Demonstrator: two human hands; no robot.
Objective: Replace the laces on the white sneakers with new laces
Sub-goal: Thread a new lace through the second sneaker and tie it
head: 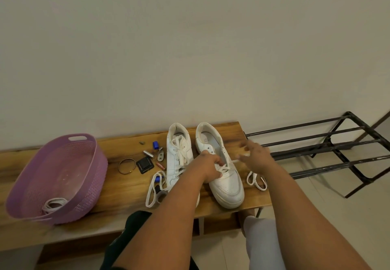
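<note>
Two white sneakers stand side by side on the wooden bench [126,185], toes toward me. The left sneaker [179,153] is laced. The right sneaker [228,183] is laced only near the toe. My left hand [209,166] rests on the right sneaker's tongue, fingers curled on its lace [224,169]. My right hand [255,155] hovers just right of that shoe, blurred, pinching the lace's free end. One loose white lace [153,187] lies left of the sneakers and another [256,180] lies at the right.
A purple plastic basket [84,187] with a coiled white lace [53,204] stands at the bench's left. Small items lie between basket and shoes: a bracelet [126,166], a black square piece [144,164], batteries, blue caps. A black metal rack [329,143] stands at the right.
</note>
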